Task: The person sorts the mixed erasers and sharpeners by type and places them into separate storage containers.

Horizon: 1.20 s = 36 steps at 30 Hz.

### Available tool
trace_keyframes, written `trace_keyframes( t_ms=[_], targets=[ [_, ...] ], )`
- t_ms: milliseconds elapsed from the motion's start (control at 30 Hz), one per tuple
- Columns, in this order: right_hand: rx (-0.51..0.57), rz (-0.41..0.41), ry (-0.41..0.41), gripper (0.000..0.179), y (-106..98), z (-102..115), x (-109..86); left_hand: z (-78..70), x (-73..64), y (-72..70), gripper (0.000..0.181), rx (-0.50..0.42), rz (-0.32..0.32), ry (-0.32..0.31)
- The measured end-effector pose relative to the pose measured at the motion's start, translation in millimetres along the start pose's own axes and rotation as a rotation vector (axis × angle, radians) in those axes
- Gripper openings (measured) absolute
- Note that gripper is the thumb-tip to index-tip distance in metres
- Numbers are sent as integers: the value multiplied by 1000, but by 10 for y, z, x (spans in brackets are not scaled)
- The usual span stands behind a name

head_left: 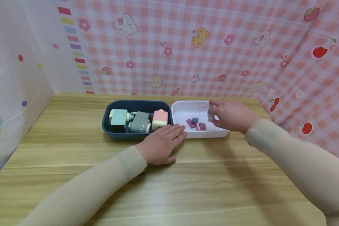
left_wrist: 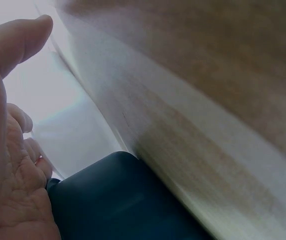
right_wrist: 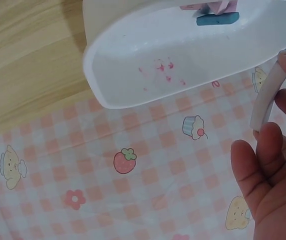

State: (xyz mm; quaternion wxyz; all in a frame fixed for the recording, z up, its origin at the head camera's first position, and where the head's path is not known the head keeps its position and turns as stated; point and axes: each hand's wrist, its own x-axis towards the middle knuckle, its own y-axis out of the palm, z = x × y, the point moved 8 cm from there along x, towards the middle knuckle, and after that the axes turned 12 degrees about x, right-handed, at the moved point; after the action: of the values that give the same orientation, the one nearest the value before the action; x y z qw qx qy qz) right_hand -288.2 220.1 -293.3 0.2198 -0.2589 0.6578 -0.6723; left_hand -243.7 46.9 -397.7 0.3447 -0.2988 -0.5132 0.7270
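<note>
My right hand point(head_left: 230, 114) pinches a pale whitish, slightly curved block point(right_wrist: 268, 97) between thumb and fingers, above the right end of a white tray point(head_left: 180, 110). Inside that tray lie several small pieces, among them a blue-grey piece point(head_left: 195, 120) and a reddish-pink piece point(head_left: 202, 126). Fingers extended, my left hand point(head_left: 161, 144) lies at the front rims where the white tray meets a dark blue tray point(head_left: 121, 137). The blue tray holds a mint-green boxy object point(head_left: 119, 116), a grey-green one point(head_left: 140, 121) and a pink-and-cream one point(head_left: 160, 117).
Both trays stand side by side near the back of a wooden table point(head_left: 186, 188). Behind them hangs a pink checked cloth point(head_left: 147, 47) with cartoon prints, which continues along the right side. Pinkish-red marks point(right_wrist: 165, 70) show on the white tray's inner surface.
</note>
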Motion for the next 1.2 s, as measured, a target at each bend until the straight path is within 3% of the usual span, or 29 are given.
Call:
trace_keyframes(
  t_ms=[333,1200],
  targets=[
    [-40,-39,-55,8,12,11,99,2,-5,2,96,-2,10,1],
    [-68,4,-109,11,162,81,361,3,-6,2,97,6,6,-4]
  ],
)
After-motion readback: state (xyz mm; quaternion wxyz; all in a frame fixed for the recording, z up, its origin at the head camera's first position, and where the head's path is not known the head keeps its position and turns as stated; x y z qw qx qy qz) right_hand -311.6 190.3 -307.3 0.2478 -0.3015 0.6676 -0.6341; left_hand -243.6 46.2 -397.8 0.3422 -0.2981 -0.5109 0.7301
